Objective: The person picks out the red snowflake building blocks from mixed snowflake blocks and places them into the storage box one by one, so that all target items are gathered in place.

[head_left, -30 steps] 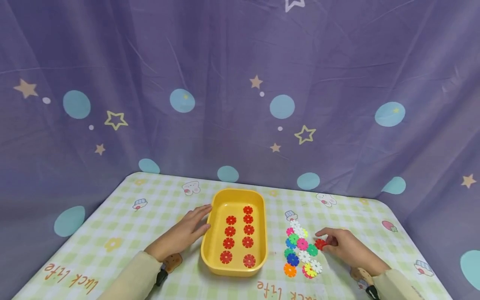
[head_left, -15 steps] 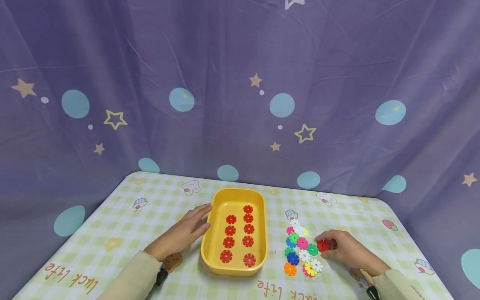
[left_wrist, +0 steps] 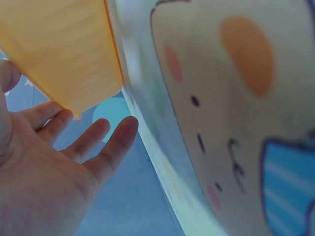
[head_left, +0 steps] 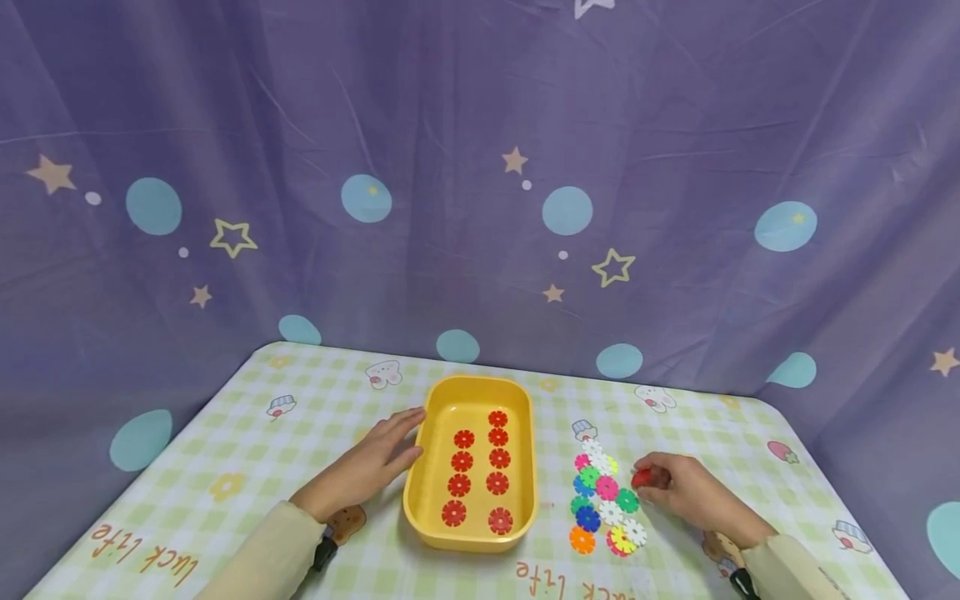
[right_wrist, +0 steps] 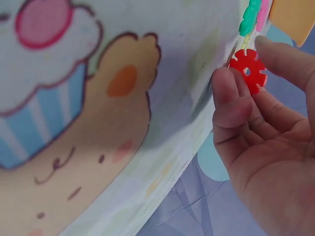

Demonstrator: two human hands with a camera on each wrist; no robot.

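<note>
My right hand [head_left: 686, 489] pinches a red notched interlocking disc [head_left: 642, 478] just right of a loose pile of such discs. In the right wrist view, the same red disc [right_wrist: 255, 74] stands tilted among the fingers, its notches and centre hole showing. A yellow tray [head_left: 422, 492] lies in the middle of the table, with two columns of red discs [head_left: 499, 458] flat on its floor. At the tray's left rim rests my left hand [head_left: 365, 467], fingers extended. The left wrist view shows its fingertips [left_wrist: 64, 117] against the tray's outer wall [left_wrist: 74, 54].
Between tray and right hand lies the pile: white [head_left: 634, 532], green [head_left: 627, 501], pink [head_left: 606, 487], blue [head_left: 588, 518], orange [head_left: 582, 540] and yellow discs, some overlapping. A checked cloth [head_left: 315, 433] covers the table. Behind it hangs a purple curtain [head_left: 480, 250].
The red disc turned in the right hand, first facing the head camera, now mostly edge-on behind the fingers. The right hand rose slightly. The left hand and tray stayed put.
</note>
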